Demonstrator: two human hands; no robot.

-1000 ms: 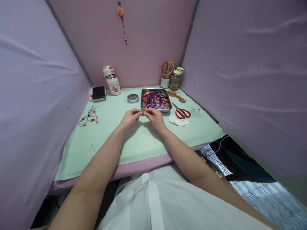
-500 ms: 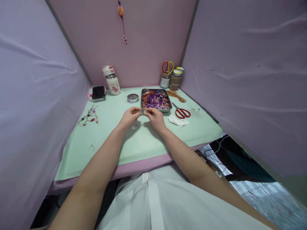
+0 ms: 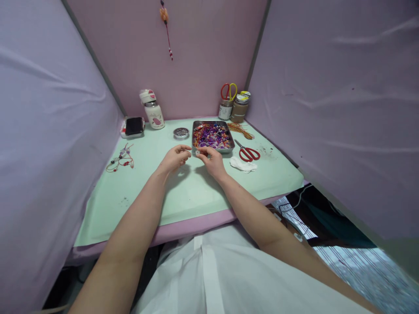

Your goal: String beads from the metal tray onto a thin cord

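Observation:
My left hand (image 3: pixel 175 158) and my right hand (image 3: pixel 212 160) meet over the pale green table (image 3: pixel 196 192), just in front of a metal tray of beads (image 3: pixel 212 136). Both hands pinch the ends of a thin cord with a small bead (image 3: pixel 197 152) on it, held between the fingertips a little above the table. The cord itself is too fine to see clearly. The tray is full of purple, red and dark beads.
Red scissors (image 3: pixel 248 153) and a white cloth wad (image 3: pixel 242 165) lie right of my hands. A round tin (image 3: pixel 181 133), a bottle (image 3: pixel 152 110), a phone (image 3: pixel 134 126), two jars (image 3: pixel 233 108) and finished beaded strings (image 3: pixel 121 160) stand around. Purple cloth walls close three sides.
My left hand has drawn slightly left and away from my right hand, widening the gap between the fingertips. The right hand stays in place.

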